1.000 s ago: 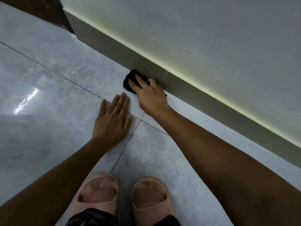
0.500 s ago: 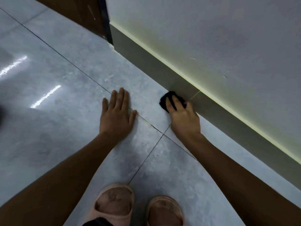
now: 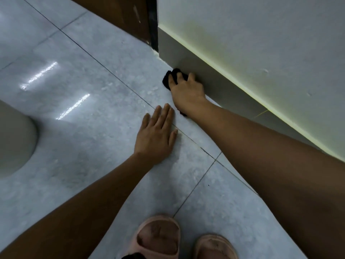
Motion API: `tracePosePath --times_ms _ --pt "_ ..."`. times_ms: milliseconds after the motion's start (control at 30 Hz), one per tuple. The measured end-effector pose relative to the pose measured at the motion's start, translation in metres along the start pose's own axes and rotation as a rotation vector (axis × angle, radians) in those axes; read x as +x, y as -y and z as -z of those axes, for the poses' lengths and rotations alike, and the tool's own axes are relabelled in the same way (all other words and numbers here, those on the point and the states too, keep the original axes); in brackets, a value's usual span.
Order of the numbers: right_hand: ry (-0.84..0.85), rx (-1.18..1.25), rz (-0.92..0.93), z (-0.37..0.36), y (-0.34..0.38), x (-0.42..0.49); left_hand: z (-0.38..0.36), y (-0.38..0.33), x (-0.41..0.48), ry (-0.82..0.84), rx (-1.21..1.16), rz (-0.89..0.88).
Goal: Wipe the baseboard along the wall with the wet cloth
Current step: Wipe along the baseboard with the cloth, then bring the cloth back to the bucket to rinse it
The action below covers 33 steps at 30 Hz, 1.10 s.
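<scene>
Right hand (image 3: 186,90) presses black cloth (image 3: 172,77) against grey baseboard (image 3: 233,94), near its end at 12 o'clock. Left hand (image 3: 155,137) lies flat, fingers spread, on bare floor (image 3: 84,128).

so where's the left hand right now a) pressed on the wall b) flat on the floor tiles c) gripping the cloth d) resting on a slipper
b: the left hand lies open, palm down on the floor, while the right hand presses the cloth to the baseboard.
</scene>
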State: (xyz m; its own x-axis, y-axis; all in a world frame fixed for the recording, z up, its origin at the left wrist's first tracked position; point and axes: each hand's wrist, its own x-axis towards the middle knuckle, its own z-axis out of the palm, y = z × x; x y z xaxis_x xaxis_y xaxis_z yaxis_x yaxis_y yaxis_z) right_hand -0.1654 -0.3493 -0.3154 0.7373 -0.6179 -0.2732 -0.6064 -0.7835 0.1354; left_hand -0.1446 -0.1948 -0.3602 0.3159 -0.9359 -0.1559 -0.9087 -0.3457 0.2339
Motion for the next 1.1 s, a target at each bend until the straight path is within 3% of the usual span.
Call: tracePosePath --times_ms 67,167,267,333,400,500,567,633,800,867,1100 --pt "0.02 0.049 0.006 0.009 0.004 0.009 0.007 0.005 -0.003 -0.116 -0.159 0.022" --pt "-0.008 0.395 -0.017 0.015 -0.001 0.001 0.032 0.009 0.003 -0.335 -0.634 0.294" --pt "-0.167 0.781 -0.011 0.021 -0.01 -0.026 0.062 0.021 0.029 -0.196 -1.12 0.628" --pt "-0.249 0.787 0.068 0.032 -0.012 -0.046 0.082 0.027 0.043 0.01 -1.411 0.739" --pt "-0.291 0.745 0.138 0.05 -0.013 -0.064 0.105 0.025 0.041 0.214 -1.707 0.717" --pt "-0.349 0.7 0.239 0.086 -0.015 -0.086 0.14 0.018 0.03 0.227 -1.957 0.427" --pt "-0.39 0.631 0.303 0.119 -0.016 -0.103 0.175 0.01 0.018 0.16 -1.882 0.24" --pt "-0.378 0.64 0.287 0.159 -0.017 -0.12 0.214 0.004 0.004 0.025 -1.76 0.193" --pt "0.113 0.999 0.153 0.248 -0.025 -0.159 0.317 -0.012 -0.045 -0.222 -1.484 0.162" --pt "0.213 1.147 0.127 0.276 -0.03 -0.183 0.359 -0.022 -0.071 -0.295 -1.431 0.147" --pt "0.067 1.999 0.138 0.359 0.005 -0.269 0.466 -0.049 -0.17 -0.527 -1.447 0.164"
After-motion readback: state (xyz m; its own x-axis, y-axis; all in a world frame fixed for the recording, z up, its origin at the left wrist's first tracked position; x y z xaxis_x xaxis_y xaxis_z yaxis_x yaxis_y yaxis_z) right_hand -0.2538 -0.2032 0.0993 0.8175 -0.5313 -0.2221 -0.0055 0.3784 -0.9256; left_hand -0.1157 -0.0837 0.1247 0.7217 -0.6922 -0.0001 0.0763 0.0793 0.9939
